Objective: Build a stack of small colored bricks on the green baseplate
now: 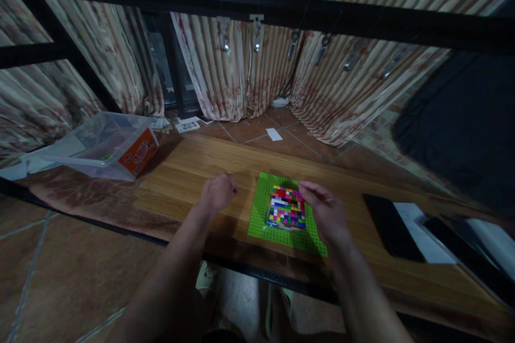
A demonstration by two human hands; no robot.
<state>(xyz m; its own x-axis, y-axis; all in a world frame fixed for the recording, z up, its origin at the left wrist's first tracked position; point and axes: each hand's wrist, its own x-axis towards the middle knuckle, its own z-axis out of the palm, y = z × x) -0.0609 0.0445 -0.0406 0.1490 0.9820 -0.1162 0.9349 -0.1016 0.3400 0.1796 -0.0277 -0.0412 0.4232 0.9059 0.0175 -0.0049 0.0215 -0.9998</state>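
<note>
A green studded baseplate (259,214) lies on the wooden board, and a block of many-coloured toy bricks (286,208) is built up on it. My left hand (218,192) is closed, left of the baseplate, with a small dark blue toy brick (235,191) showing at its fingertips. Over the right side of the baseplate is my right hand (324,209). Its thumb and fingers are pinched together by the far right corner of the brick block; whatever they hold, if anything, is too small to make out.
A clear plastic bin (100,144) with an orange label stands on the left. To the right lie a black flat object (392,228) and white paper (426,236). A dark metal bar (265,8) with hanging clips crosses before striped curtains (241,69). A dark rounded object stands far right.
</note>
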